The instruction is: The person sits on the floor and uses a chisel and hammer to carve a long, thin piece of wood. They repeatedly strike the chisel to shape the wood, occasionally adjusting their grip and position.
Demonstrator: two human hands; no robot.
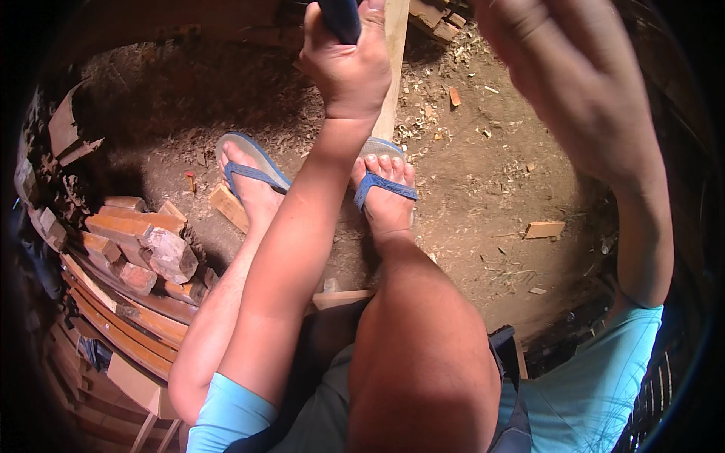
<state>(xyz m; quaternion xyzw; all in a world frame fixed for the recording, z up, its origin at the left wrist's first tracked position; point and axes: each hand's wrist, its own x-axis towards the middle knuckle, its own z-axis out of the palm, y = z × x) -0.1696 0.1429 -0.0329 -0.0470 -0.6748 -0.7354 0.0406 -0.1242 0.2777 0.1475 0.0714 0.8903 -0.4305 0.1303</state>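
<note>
My left hand (349, 79) reaches to the top edge, its fingers wrapped round a dark blue handle (341, 20). The rest of whatever that handle belongs to lies out of the picture. Just right of this hand, a pale wooden plank (393, 75) runs down from the top edge towards my right foot. At the upper right my right hand (563, 72) is raised close to the camera and smeared by motion. Its fingertips are cut off by the top edge, so whether it holds anything is hidden.
Wood blocks (136, 234) and long boards (128, 325) are piled at the left. My feet wear blue-strapped flip-flops (385, 185) on a dirt floor strewn with shavings. Offcuts (544, 229) lie at right, and more wood pieces (434, 19) sit at the top.
</note>
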